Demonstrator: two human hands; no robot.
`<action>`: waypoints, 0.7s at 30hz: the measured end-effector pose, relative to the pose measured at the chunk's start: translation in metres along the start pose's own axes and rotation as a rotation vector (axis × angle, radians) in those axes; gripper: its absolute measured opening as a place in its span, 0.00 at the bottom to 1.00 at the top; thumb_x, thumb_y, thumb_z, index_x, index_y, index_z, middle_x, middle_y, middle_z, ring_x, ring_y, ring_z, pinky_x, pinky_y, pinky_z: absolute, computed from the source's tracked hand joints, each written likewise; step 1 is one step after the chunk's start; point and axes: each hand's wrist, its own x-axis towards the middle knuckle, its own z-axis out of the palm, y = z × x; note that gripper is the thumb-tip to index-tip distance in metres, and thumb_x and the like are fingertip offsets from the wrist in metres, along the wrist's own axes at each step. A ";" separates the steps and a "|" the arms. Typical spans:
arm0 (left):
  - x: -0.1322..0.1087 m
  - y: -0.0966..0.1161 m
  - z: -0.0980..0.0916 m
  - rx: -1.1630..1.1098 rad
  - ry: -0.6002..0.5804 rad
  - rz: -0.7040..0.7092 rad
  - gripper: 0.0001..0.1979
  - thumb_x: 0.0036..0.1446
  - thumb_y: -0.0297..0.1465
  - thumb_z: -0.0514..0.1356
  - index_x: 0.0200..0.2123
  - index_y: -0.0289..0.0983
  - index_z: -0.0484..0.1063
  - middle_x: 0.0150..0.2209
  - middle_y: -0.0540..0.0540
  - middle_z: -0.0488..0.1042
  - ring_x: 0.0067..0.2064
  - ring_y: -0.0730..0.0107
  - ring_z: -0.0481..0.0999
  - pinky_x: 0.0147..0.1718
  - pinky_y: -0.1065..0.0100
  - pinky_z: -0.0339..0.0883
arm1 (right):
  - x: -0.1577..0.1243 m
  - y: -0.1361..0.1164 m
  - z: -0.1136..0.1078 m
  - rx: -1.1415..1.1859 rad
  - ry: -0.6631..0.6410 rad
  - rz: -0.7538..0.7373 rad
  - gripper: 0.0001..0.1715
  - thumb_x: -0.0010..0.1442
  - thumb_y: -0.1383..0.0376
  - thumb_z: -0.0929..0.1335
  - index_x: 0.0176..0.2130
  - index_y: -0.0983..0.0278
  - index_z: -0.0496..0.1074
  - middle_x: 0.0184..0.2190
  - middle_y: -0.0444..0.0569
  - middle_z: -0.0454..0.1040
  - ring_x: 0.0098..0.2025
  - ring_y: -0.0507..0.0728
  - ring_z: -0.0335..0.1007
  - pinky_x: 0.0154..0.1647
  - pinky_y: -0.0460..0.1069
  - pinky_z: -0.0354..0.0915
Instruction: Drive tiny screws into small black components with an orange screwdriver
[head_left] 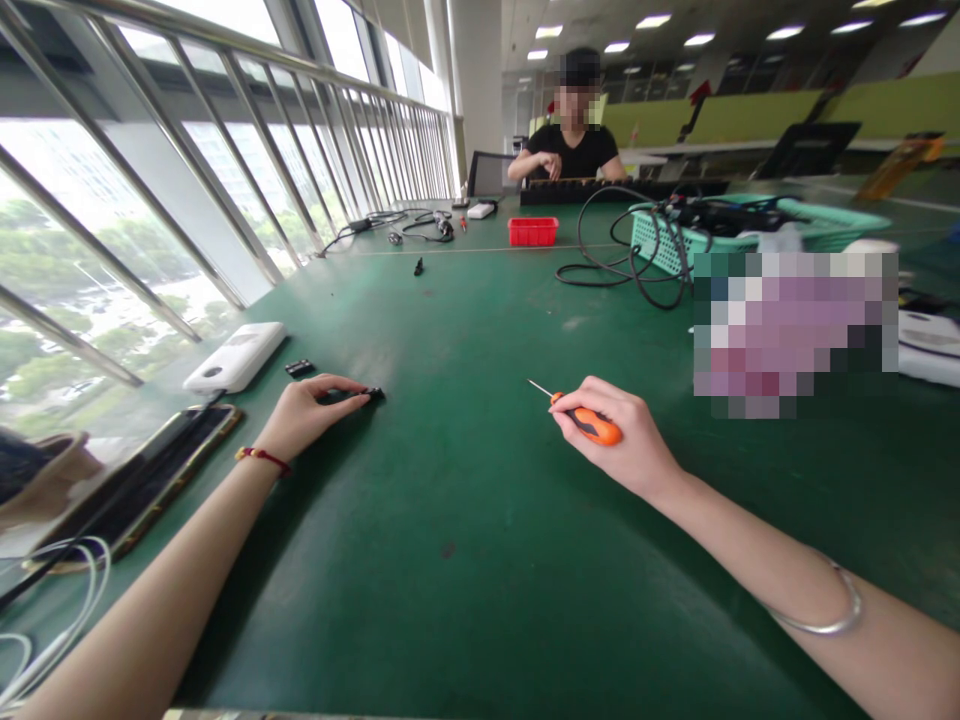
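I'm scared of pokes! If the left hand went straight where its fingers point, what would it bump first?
Probably the thin shaft of the screwdriver in the right hand, after crossing the green table. Heights are unclear, so the left hand might miss it.

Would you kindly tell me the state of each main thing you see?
Left hand: pinching the small black part.
Small black part: held.
Right hand: closed on the screwdriver.
Screwdriver: held, shaft uncovered.
Second black part: lying loose.
Red tray: upright, open.
Green basket: open, loaded.
Black cables: loosely tangled.
Phone: lying flat.
White device beside phone: lying flat.
Ceiling lights: lit.
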 end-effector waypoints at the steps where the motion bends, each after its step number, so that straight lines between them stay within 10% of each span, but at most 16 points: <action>1: 0.000 -0.001 0.000 0.001 -0.002 -0.002 0.23 0.42 0.48 0.61 0.35 0.36 0.75 0.39 0.45 0.76 0.43 0.62 0.71 0.44 0.68 0.61 | 0.000 0.000 0.000 0.000 -0.003 0.002 0.04 0.54 0.68 0.66 0.30 0.62 0.72 0.28 0.46 0.69 0.28 0.51 0.66 0.31 0.46 0.63; 21: -0.007 0.009 0.011 0.119 0.105 0.139 0.18 0.47 0.46 0.59 0.33 0.38 0.76 0.34 0.46 0.76 0.39 0.62 0.73 0.43 0.66 0.63 | -0.001 0.000 0.000 0.011 -0.013 -0.014 0.04 0.54 0.69 0.66 0.30 0.62 0.72 0.28 0.46 0.69 0.29 0.51 0.67 0.31 0.46 0.63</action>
